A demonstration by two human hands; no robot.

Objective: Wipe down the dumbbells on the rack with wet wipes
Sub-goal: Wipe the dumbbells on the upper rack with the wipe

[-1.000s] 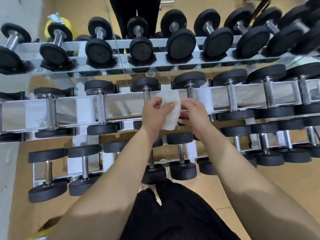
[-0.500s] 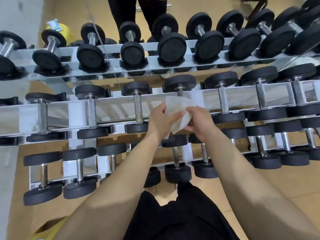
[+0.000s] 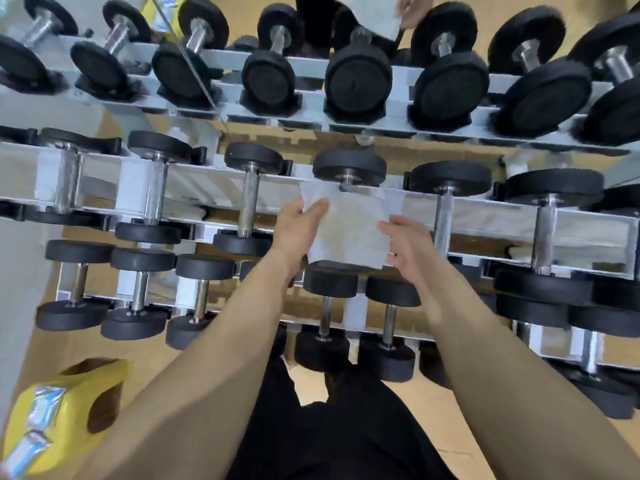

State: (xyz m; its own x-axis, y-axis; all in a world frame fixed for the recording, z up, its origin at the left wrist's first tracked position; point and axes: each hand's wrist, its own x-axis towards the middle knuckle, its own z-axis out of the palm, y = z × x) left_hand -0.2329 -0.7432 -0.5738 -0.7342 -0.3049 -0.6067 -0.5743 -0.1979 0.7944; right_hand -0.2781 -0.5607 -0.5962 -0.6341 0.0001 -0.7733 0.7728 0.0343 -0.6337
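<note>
We hold the wipe (image 3: 346, 233) spread flat between 2 hands, over the handle of a dumbbell (image 3: 349, 166) on the middle tier of the rack (image 3: 588, 233). Our left hand (image 3: 298, 230) pinches the wipe's left edge, thumb on top and fingers curled behind. Our right hand (image 3: 407, 244) grips the right edge, fingers bent round it. The wipe hides the handle, and we cannot tell whether it touches the metal. Only the far black head shows above it. Other dumbbells sit in rows on both sides. A yellow pack (image 3: 59, 410) shows at lower left.
</note>
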